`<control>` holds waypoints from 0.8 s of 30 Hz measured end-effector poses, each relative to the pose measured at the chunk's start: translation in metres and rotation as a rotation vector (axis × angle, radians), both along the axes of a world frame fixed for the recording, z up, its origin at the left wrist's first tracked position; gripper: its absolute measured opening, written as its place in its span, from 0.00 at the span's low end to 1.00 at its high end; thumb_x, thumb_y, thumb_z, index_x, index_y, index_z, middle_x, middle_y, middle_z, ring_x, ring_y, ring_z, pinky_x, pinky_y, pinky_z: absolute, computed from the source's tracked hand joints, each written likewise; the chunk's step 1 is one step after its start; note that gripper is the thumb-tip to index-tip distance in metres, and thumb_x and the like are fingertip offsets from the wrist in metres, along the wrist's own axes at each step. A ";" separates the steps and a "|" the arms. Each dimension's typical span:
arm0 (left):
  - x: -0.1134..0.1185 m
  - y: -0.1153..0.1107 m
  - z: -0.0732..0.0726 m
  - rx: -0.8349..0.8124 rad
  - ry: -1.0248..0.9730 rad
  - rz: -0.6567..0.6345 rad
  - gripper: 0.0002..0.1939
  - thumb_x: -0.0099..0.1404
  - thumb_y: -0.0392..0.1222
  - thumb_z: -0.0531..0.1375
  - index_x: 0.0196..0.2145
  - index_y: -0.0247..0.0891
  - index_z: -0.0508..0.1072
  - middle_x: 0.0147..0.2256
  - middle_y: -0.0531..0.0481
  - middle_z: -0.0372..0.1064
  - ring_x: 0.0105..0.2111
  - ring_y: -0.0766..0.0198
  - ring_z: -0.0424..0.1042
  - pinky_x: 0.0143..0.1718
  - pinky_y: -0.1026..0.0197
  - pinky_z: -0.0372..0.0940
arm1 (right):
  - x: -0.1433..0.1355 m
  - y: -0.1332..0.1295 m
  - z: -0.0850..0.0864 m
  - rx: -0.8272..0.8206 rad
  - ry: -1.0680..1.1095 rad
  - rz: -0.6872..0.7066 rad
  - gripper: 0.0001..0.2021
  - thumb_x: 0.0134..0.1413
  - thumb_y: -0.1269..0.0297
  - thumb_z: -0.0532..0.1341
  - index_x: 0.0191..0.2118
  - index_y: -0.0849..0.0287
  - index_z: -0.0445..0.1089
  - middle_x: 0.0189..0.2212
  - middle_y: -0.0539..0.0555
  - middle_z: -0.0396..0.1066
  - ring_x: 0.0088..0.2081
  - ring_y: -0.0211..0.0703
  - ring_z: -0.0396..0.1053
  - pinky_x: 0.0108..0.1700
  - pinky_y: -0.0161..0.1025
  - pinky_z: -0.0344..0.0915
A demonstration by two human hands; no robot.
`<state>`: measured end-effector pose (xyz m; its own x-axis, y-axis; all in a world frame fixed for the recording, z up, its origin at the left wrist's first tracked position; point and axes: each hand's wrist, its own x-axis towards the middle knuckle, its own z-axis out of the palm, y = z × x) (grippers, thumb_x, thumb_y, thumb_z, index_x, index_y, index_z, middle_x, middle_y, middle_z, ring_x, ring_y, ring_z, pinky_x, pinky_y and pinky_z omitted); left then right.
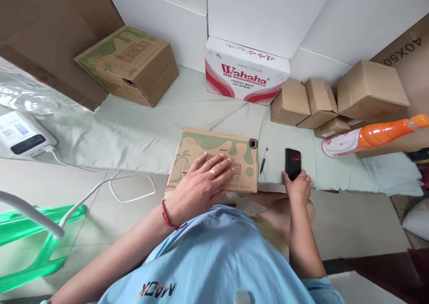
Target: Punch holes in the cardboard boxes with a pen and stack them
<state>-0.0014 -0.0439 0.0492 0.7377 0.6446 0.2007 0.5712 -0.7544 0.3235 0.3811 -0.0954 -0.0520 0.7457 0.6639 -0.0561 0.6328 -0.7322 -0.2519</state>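
My left hand (211,179) lies flat with fingers stretched over the top of a flat brown cardboard box (246,167). Green drip patterns and a palm tree are printed on this box, and a round dark hole shows near its far right corner. The hand covers part of the print. To the right, my right hand (298,185) grips the near end of a black phone (292,163) at the front edge of the table. Between the box and the phone lies a thin black pen (263,162).
A Wahaba-style white and red carton, lettered Wahaha (248,73), stands at the back, beside plain brown boxes (291,100). Another green-printed box (134,67) is at back left. An orange bottle (375,136) stands right. A white charger (25,134) with cable and a green stool (43,255) are left.
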 end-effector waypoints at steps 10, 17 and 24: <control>0.028 0.000 -0.005 0.079 0.045 0.030 0.32 0.73 0.58 0.67 0.69 0.43 0.72 0.72 0.41 0.66 0.72 0.42 0.63 0.76 0.36 0.53 | 0.001 0.004 0.018 0.087 0.218 -0.093 0.48 0.33 0.46 0.74 0.60 0.68 0.66 0.56 0.80 0.69 0.65 0.78 0.65 0.65 0.62 0.65; 0.027 0.000 -0.006 0.093 0.059 0.038 0.32 0.73 0.59 0.67 0.68 0.44 0.73 0.71 0.42 0.67 0.71 0.43 0.65 0.74 0.37 0.54 | -0.033 -0.017 0.043 0.321 0.691 -0.028 0.40 0.35 0.31 0.69 0.48 0.56 0.68 0.39 0.55 0.75 0.39 0.48 0.74 0.39 0.44 0.73; 0.029 0.001 -0.006 0.102 0.067 0.039 0.31 0.74 0.59 0.66 0.68 0.43 0.72 0.71 0.42 0.67 0.71 0.42 0.64 0.72 0.36 0.55 | -0.115 -0.023 0.090 0.556 0.890 0.239 0.44 0.44 0.48 0.80 0.64 0.53 0.63 0.50 0.57 0.76 0.49 0.50 0.76 0.49 0.46 0.76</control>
<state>0.0280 -0.0433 0.0431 0.7265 0.6517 0.2178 0.6185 -0.7583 0.2058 0.2659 -0.1180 0.0385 0.4337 0.8867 -0.1601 0.1690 -0.2546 -0.9522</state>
